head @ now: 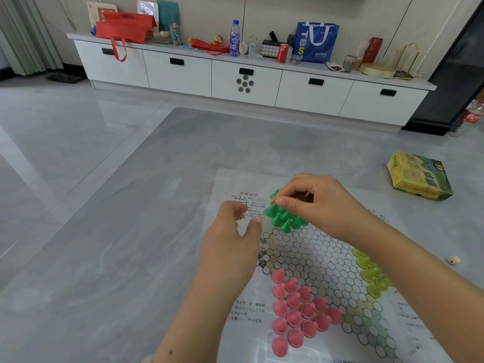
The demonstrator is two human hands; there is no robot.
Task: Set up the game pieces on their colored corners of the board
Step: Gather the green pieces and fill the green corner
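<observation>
The right hand [311, 203] pinches a green piece [275, 196] between thumb and forefinger at the far corner of the board [322, 258], just above the cluster of green pieces [285, 218] already standing there. The held piece is a small cone; its long axis runs base to tip, tilted, with the tip leaning up and away to the left. The left hand [235, 231] hovers just left of the cluster, fingers loosely curled with nothing in its grip, thumb tip near the outermost green piece.

The step in hand looks like filling the green corner. The next move probably calls for turning the cone upright, base down, and lowering it onto a free circle without knocking its close-packed neighbours; which circle is free is hidden by the hand.

Further out, pink pieces [298, 310] stand upright in the near-left corner, tips up, and yellow-green pieces [372, 276] sit along the right corner. The near-right corner appears bare, so the task seems partly done. The board lies on a grey surface [131, 231]; a yellow box [419, 176] rests well apart to the right.
</observation>
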